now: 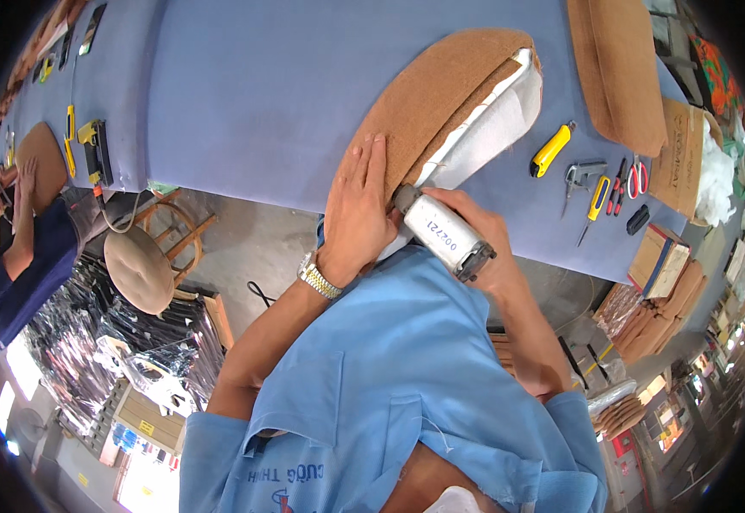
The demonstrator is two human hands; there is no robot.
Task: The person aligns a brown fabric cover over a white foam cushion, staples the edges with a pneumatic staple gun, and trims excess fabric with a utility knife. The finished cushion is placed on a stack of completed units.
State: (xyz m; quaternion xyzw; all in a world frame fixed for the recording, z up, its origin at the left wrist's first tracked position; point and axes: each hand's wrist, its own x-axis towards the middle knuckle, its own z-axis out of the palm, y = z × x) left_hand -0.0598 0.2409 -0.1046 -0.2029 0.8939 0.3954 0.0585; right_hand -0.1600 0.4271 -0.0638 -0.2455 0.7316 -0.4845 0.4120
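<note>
A brown fabric-covered cushion (441, 94) with a curved edge lies tilted across the front edge of the blue table, its near end by my body. Along its right side the cover is folded back at a seam, and white lining (496, 124) shows. My left hand (355, 201) rests on the cushion's near end, fingers stretched flat on the brown fabric. In my right hand (485, 229) is a silver staple gun (443, 232), its front end against the cushion's near right edge. The fingers round its handle are partly hidden by its body.
On the blue table (253, 94), a yellow utility knife (552, 150), a yellow-handled screwdriver (597, 201) and red-handled scissors (638, 178) lie at right. Beyond are another brown cushion (616, 77) and a cardboard box (676, 158). At left are another staple gun (95, 154), a stool (139, 268) and a co-worker (26, 248).
</note>
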